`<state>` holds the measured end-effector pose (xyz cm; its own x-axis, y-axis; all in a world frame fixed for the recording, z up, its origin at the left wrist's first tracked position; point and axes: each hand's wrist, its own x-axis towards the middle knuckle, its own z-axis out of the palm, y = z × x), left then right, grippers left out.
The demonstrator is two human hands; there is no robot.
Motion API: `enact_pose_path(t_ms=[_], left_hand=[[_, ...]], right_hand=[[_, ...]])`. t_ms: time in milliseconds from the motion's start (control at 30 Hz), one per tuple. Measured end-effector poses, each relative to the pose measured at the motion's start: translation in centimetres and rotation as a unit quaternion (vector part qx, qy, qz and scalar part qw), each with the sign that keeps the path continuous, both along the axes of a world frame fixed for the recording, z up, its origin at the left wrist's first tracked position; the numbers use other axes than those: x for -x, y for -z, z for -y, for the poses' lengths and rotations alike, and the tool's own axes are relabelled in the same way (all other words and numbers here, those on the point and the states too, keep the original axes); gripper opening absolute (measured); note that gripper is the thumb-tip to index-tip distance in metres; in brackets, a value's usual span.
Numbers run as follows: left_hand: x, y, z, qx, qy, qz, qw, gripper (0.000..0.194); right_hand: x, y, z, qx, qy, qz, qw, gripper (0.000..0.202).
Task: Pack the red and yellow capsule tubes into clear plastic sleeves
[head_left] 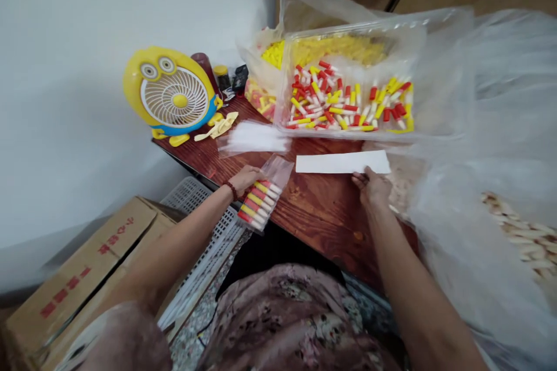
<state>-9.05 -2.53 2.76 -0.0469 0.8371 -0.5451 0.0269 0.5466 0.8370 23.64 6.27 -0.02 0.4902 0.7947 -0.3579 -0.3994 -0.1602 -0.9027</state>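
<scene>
My left hand (249, 178) grips a clear plastic bag (278, 172) at its upper left side. Inside the bag lies a row of several red-and-white and yellow-and-white sticks (260, 204). The bag hangs partly over the table's front edge. My right hand (369, 184) pinches the lower edge of a long white paper strip (335, 163), near its right end. A stack of clear bags (256, 138) lies on the table behind my left hand. Behind the strip, a clear plastic tray (439, 122) holds many loose red, yellow and white sticks.
A yellow fan (180, 101) stands at the table's left end, beside a pale yellow crumpled item (217, 126) and small jars. Large plastic bags (500, 156) fill the right side. A cardboard box (100, 255) and a white basket (187, 194) stand below left of the wooden table (313, 208).
</scene>
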Motion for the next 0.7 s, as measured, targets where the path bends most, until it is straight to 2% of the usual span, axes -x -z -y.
enact_pose_path(t_ms=[133, 267, 333, 400, 467, 533, 600, 700], left_hand=[[-0.8, -0.2, 0.7, -0.028, -0.052, 0.072, 0.996, 0.027], [-3.7, -0.3, 1.3, -0.040, -0.091, 0.116, 0.988, 0.038], [-5.9, -0.4, 1.6, -0.048, -0.091, 0.130, 0.986, 0.039], [-8.1, -0.6, 1.7, -0.063, -0.076, 0.128, 0.987, 0.038], [-10.0, -0.7, 1.9, -0.080, -0.057, 0.127, 0.987, 0.038], [-11.5, -0.8, 2.3, -0.081, -0.050, 0.147, 0.984, 0.038], [-12.5, -0.8, 2.8, -0.063, -0.061, 0.183, 0.979, 0.039], [-13.5, -0.4, 4.1, -0.040, -0.092, 0.207, 0.973, 0.038]], right_hand=[[-0.1, 0.0, 1.4, 0.024, -0.098, -0.026, 0.995, 0.016], [-0.1, -0.8, 5.4, 0.053, -0.193, 0.038, 0.979, 0.018], [1.0, -1.3, 7.6, 0.046, -0.286, 0.089, 0.953, 0.023], [2.7, -1.7, 9.2, 0.007, -0.386, 0.091, 0.918, 0.029], [4.3, -1.8, 9.9, -0.053, -0.393, 0.109, 0.912, 0.026], [5.2, -1.5, 10.1, -0.095, -0.353, 0.140, 0.920, 0.025], [5.2, -0.9, 10.2, -0.103, -0.319, 0.156, 0.929, 0.029], [4.0, -0.4, 11.3, -0.086, -0.319, 0.179, 0.927, 0.033]])
